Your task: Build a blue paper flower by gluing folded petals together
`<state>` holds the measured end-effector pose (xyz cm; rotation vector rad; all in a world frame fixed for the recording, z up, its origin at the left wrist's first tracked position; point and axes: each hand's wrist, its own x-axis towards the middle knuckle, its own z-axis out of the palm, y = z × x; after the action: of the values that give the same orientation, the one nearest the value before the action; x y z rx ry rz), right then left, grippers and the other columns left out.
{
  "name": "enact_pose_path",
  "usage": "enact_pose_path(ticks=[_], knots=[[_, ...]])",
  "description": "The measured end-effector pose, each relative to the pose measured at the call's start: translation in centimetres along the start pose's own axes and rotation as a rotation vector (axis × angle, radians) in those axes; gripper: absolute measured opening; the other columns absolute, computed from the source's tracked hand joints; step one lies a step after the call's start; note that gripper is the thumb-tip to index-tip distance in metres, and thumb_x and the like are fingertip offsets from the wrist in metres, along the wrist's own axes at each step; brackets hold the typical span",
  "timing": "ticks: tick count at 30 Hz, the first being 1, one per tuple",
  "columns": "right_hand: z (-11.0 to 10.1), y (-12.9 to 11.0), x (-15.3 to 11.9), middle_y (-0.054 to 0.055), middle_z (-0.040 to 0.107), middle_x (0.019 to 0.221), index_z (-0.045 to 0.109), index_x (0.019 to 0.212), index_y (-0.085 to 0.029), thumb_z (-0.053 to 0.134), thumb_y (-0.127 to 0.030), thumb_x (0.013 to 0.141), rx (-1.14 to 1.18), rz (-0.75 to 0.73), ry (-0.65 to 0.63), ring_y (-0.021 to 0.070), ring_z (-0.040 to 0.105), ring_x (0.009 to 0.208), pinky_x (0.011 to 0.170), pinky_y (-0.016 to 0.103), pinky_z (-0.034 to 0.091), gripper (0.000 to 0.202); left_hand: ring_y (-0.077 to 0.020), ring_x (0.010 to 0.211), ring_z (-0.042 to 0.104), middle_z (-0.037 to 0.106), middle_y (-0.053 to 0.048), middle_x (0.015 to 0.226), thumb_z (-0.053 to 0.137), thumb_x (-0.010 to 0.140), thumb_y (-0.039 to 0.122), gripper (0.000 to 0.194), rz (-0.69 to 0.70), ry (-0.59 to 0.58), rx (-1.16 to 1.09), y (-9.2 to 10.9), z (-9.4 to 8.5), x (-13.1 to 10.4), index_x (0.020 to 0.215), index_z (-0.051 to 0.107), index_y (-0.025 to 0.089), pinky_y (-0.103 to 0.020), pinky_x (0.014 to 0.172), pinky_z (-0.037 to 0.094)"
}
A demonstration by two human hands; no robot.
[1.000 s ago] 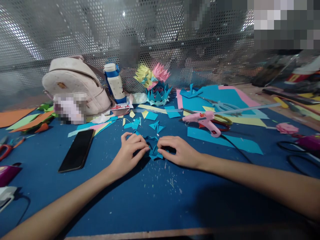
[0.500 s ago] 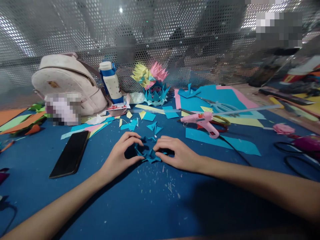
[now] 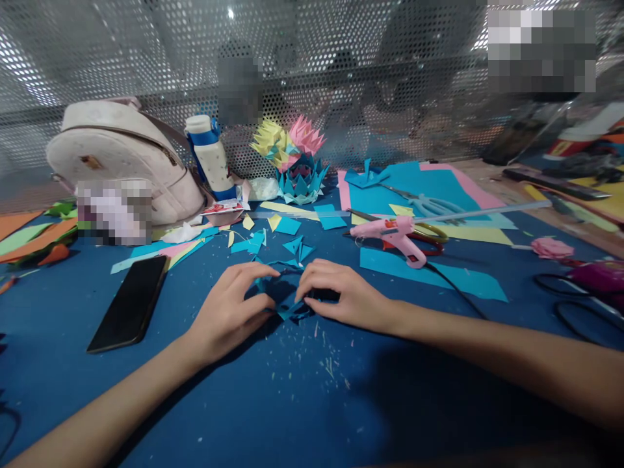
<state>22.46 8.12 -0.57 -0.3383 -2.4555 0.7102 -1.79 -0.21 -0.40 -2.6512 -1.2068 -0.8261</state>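
A ring of folded blue paper (image 3: 288, 312) lies on the blue table between my hands, partly hidden by my fingers. My left hand (image 3: 231, 309) curls around its left side, with thumb and fingers closed on the paper. From the right, my right hand (image 3: 344, 290) pinches the ring's edge between thumb and fingers. Just behind the ring sits a loose folded blue paper piece (image 3: 298, 249). Farther right rests a pink hot glue gun (image 3: 390, 231), its nozzle pointing left and its black cord running toward me.
Behind stand a backpack (image 3: 121, 156), a water bottle (image 3: 209, 159) and folded paper flowers (image 3: 302, 182). A dark phone (image 3: 129, 305) lies left. Paper scraps (image 3: 287, 225), scissors (image 3: 436, 207), a clear ruler (image 3: 482, 211) and blue paper sheets (image 3: 424, 185) spread across the back.
My left hand has shifted slightly on the ring, its thumb bending inward and the paper under it turning. My right hand keeps nearly the same pinch. The view has swung a little.
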Motion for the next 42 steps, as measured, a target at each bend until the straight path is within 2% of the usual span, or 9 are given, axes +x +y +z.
enact_pose_path(ticks=[3,6,10,15,20,25,28,35,42], knots=[[-0.4,0.2,0.0,0.003,0.069,0.092,0.067,0.096,-0.019,0.053,-0.015,0.093,-0.137,-0.112,-0.018,0.0156,0.058,0.089,0.083,0.032,0.043,0.015,-0.0227,0.112,0.058,0.066,-0.009,0.119,0.056,0.092,0.01,0.013,0.183,0.057,0.179,0.4,-0.1,-0.2,0.089,0.064,0.02,-0.042,0.099,0.044],[-0.8,0.0,0.1,0.002,0.07,0.09,0.067,0.095,-0.018,0.05,-0.014,0.094,-0.247,-0.192,-0.045,0.0155,0.058,0.087,0.079,0.031,0.04,0.017,-0.0194,0.1,0.063,0.072,-0.006,0.1,0.054,0.093,0.009,0.016,0.302,0.113,0.274,0.9,0.0,-0.2,0.085,0.065,0.016,-0.039,0.102,0.04],[-1.3,-0.6,0.4,0.002,0.069,0.085,0.067,0.093,-0.017,0.049,-0.016,0.092,-0.35,-0.244,-0.142,0.0169,0.055,0.085,0.073,0.031,0.037,0.018,-0.0149,0.086,0.064,0.072,-0.001,0.082,0.05,0.095,0.009,0.021,0.325,0.126,0.339,1.6,-0.2,-0.1,0.084,0.066,0.015,-0.035,0.102,0.036],[-1.7,-1.5,0.5,0.003,0.067,0.083,0.066,0.086,-0.017,0.052,-0.022,0.091,-0.504,-0.337,-0.236,0.0176,0.052,0.08,0.072,0.033,0.034,0.017,-0.013,0.08,0.062,0.071,-0.001,0.081,0.042,0.098,0.01,0.03,0.366,0.076,0.381,2.3,-0.7,-0.3,0.083,0.067,0.016,-0.031,0.097,0.036],[-1.5,-1.9,0.1,0.002,0.064,0.08,0.064,0.081,-0.018,0.05,-0.039,0.098,-0.611,-0.434,-0.204,0.0169,0.051,0.078,0.068,0.033,0.032,0.031,-0.015,0.079,0.062,0.07,-0.003,0.081,0.037,0.099,0.01,0.035,0.425,0.069,0.382,3.2,-0.7,-0.3,0.081,0.067,0.014,-0.031,0.087,0.039],[-1.4,-1.9,0.0,-0.001,0.064,0.075,0.065,0.084,-0.019,0.053,-0.021,0.098,-0.698,-0.529,-0.115,0.0147,0.051,0.074,0.065,0.032,0.032,0.018,-0.0135,0.071,0.06,0.069,-0.002,0.077,0.035,0.1,0.009,0.039,0.416,0.073,0.352,3.7,-0.6,-0.3,0.08,0.068,0.014,-0.031,0.082,0.038],[-1.5,-2.3,0.1,-0.001,0.063,0.073,0.066,0.089,-0.018,0.052,-0.014,0.097,-0.751,-0.535,-0.127,0.014,0.052,0.074,0.066,0.031,0.032,0.017,-0.0136,0.07,0.06,0.069,-0.002,0.076,0.033,0.1,0.009,0.041,0.422,0.085,0.332,3.9,-0.7,-0.3,0.08,0.068,0.014,-0.031,0.08,0.038],[-1.7,-3.3,0.1,-0.001,0.054,0.065,0.063,0.077,-0.017,0.051,-0.01,0.094,-0.777,-0.502,-0.22,0.0149,0.046,0.067,0.063,0.032,0.026,0.022,-0.0151,0.07,0.06,0.069,-0.004,0.078,0.032,0.099,0.008,0.041,0.431,0.06,0.306,4.3,-0.6,-0.3,0.082,0.069,0.012,-0.031,0.075,0.038],[-0.8,-3.9,-0.2,0.001,0.053,0.065,0.059,0.067,-0.017,0.049,-0.009,0.093,-0.802,-0.427,-0.194,0.0155,0.04,0.064,0.06,0.033,0.021,0.029,-0.0153,0.071,0.06,0.068,-0.004,0.075,0.033,0.099,0.007,0.04,0.438,0.056,0.297,4.4,-0.4,-0.4,0.081,0.069,0.012,-0.03,0.077,0.038]])
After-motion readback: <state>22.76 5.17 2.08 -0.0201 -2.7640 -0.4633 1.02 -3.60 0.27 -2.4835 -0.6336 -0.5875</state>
